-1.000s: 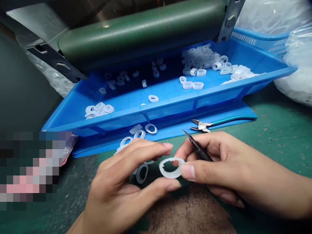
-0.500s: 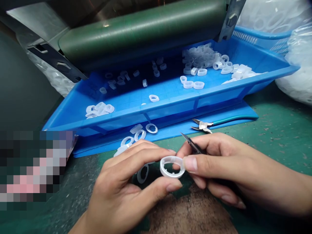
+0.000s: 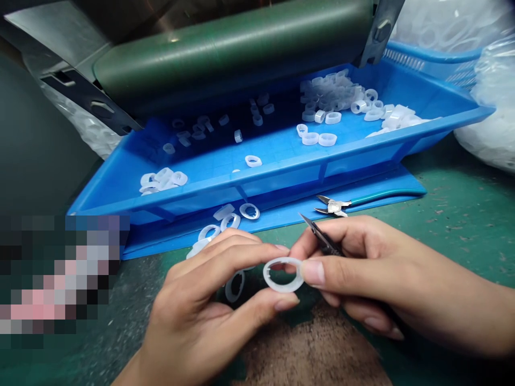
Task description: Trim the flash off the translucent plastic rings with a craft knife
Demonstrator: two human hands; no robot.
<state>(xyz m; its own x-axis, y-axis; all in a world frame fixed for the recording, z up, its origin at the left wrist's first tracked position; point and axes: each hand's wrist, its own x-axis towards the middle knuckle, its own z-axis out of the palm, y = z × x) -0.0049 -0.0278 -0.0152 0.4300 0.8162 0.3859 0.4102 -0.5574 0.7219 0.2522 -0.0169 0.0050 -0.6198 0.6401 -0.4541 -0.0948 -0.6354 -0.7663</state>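
Observation:
A translucent white plastic ring with small teeth inside it is held between my two hands. My left hand curves around its left side, the thumb at the lower rim and the fingertips at the upper rim. At the ring's right edge, my right hand pinches it between thumb and index finger. That same hand also keeps hold of a small dark pointed blade, tip up and to the left; its handle is hidden in the palm. Another loose ring lies just behind my left hand.
A blue tray with many rings stands under a green roller. Cutting pliers with teal handles rest on a blue sheet, near several rings. Plastic bags and a blue basket are at the right.
The ring has tilted between my fingers, so its flat face now shows more toward me. The blade has shifted slightly with my right hand. Both hands keep their hold.

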